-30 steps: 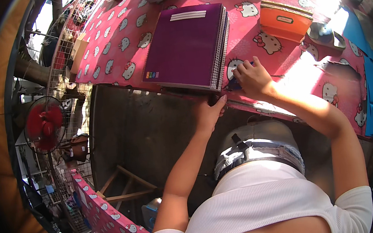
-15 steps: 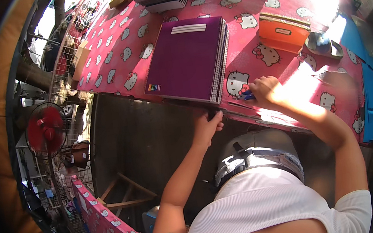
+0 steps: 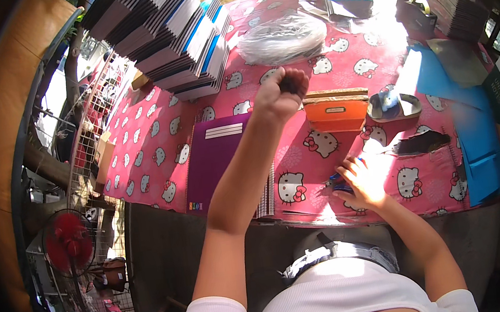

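A purple spiral-bound notebook (image 3: 219, 160) lies closed on the surface (image 3: 149, 149), which is covered by a pink cloth printed with white cartoon cats. The notebook has a white label near its top edge, and its wire binding runs down the right side, near the front edge of the surface.

The left hand (image 3: 276, 93) is raised above the notebook, its forearm stretching up from the lower middle of the view. It is closed in a fist around something small and dark; what that is cannot be told.

The right hand (image 3: 362, 179) rests low on the cloth near the front edge, fingers spread and loose, touching a small blue object (image 3: 337, 178) beside it.

Just past the raised fist stands an orange box (image 3: 336, 111). A tall stack of notebooks (image 3: 166, 35) rises at the far left.
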### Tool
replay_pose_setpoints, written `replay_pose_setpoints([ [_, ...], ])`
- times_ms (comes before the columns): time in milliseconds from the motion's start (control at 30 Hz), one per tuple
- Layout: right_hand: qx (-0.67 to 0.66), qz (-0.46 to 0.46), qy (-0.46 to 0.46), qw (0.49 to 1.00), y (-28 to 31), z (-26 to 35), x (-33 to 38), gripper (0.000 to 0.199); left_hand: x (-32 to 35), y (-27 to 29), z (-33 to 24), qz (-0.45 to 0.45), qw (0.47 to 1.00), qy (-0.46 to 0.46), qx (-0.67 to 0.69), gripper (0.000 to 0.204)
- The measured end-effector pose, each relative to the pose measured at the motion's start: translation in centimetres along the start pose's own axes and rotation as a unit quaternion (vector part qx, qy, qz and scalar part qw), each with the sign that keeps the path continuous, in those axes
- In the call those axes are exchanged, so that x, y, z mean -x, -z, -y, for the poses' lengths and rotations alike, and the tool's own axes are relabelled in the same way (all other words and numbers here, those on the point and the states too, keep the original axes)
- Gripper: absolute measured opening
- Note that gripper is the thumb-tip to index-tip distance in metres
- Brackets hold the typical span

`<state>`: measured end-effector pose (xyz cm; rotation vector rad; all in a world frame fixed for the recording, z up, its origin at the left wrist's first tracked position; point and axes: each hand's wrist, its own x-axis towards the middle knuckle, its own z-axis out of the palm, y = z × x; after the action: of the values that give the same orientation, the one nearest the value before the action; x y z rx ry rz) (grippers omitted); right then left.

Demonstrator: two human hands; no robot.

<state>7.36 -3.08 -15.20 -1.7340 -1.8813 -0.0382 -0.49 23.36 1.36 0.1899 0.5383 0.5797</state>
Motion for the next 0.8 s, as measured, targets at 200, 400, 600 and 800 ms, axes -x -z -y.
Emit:
replay_pose_setpoints([
  [200,-0.029,-0.026,0.005,0.999,0.3,-0.2,-0.8,0.061,-11.9,-11.8,-9.4,-0.063,0.987,-0.142,-0.034,0.053],
  [400,-0.059,-0.007,-0.017,0.998,0.2,-0.2,-0.8,0.062,-12.0,-7.4,-9.9,-0.029,0.951,-0.168,-0.258,0.110],
  [600,-0.005,0.073,-0.015,0.997,0.0,-1.0,-0.3,0.067,0.7,-0.6,-4.3,0.010,0.724,-0.192,-0.662,0.102],
  [800,-0.116,0.155,0.014,0.981,2.1,3.4,-3.2,0.054,13.5,10.1,-0.4,-0.071,0.291,-0.133,-0.945,0.087],
])
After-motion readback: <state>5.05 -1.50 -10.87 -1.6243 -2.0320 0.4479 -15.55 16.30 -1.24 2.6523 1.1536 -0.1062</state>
